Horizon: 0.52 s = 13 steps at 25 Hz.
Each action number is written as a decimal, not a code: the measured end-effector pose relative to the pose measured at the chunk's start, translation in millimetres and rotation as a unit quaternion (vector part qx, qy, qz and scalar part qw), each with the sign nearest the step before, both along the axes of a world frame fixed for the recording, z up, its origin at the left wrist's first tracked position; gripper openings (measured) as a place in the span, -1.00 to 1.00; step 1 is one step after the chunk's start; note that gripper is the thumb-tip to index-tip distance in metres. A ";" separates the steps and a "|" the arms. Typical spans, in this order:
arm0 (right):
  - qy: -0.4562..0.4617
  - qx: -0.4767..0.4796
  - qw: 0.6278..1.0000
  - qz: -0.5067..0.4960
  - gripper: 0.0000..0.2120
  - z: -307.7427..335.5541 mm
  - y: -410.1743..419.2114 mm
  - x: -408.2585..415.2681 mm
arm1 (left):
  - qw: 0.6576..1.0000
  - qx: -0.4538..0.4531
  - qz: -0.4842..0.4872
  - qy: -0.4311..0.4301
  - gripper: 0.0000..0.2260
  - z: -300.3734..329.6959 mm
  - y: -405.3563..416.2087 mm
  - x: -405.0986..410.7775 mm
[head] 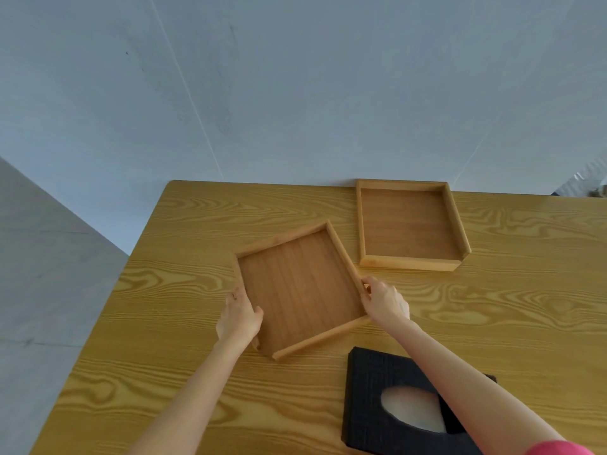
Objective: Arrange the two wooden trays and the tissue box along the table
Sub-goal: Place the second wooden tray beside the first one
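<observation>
The near tray (297,290) lay crooked on the counter (164,372), gripped at both sides by the left hand (239,318) and right hand (386,300). If swung carelessly, the far tray (409,224) or the tissue box (394,402) could be bumped.

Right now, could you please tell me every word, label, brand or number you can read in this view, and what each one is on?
None: no readable text anywhere in view.
The black tissue box has an embossed pattern, but no letters can be made out.
The near tray, the far tray and the table show only wood grain.
</observation>
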State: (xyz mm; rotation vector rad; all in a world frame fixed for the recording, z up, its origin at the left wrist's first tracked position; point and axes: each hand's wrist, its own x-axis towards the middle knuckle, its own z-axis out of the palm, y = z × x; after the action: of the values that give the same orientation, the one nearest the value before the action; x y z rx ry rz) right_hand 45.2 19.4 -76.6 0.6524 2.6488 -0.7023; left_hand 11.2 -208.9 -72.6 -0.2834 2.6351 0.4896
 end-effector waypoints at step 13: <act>0.017 0.005 0.996 -0.089 -0.66 -10.4 -11.7 -24.1 | 0.997 0.019 -0.041 0.062 -0.46 -20.4 -4.0 -67.2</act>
State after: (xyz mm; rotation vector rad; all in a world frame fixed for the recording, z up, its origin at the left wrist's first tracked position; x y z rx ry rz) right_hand 21.1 7.7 -87.0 0.8945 2.6494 -0.7549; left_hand -56.0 -212.9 -93.0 -0.1354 2.7411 0.5463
